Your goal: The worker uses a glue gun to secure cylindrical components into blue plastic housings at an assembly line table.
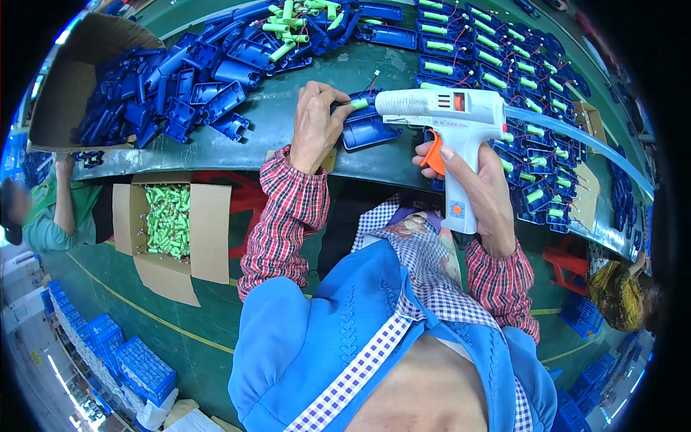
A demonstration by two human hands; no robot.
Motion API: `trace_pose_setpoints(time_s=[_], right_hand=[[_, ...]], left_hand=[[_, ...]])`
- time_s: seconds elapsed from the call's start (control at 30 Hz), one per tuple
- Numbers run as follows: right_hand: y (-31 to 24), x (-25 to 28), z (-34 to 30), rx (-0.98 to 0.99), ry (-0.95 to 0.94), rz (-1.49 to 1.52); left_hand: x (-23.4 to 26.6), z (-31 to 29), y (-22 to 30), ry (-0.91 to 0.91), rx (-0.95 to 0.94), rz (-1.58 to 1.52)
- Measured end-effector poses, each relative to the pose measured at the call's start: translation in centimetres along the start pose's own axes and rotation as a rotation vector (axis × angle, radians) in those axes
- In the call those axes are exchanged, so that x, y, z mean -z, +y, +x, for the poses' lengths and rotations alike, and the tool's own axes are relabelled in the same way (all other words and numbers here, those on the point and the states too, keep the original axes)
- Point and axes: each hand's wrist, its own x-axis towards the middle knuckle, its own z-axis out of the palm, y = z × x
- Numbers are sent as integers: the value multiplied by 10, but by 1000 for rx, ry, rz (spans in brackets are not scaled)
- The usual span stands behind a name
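Observation:
My right hand is wrapped round the grip of a white hot glue gun with an orange trigger. A long clear glue stick runs out of its back end. The gun's nozzle points left, close to a green battery cell with thin red wires. My left hand pinches this cell at a blue plastic housing; its fingertips partly hide how the cell sits. Just in front of it lies another blue housing half, under the gun's nozzle.
Loose blue housings are heaped at the left, spilling from a cardboard box. Green cells lie on the pile. Rows of housings with cells cover the right. Below left stands an open carton of cells. A person works at left.

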Motion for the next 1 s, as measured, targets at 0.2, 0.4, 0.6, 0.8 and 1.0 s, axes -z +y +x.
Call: trace_pose_setpoints(time_s=[0.2,0.4,0.6,0.8,1.0], right_hand=[[-1,-4,13,8,-41,-42],[2,-4,24,11,-45,-177],[3,-5,21,7,-32,-233],[5,-1,15,30,-31,-263],[6,0,8,7,-31,-242]], left_hand=[[-6,0,-3,52,-80,33],[-6,-2,-2,70,-73,8],[-9,-3,-2,87,-42,0],[-9,-2,-1,88,-50,13],[-8,-2,0,97,-43,7]])
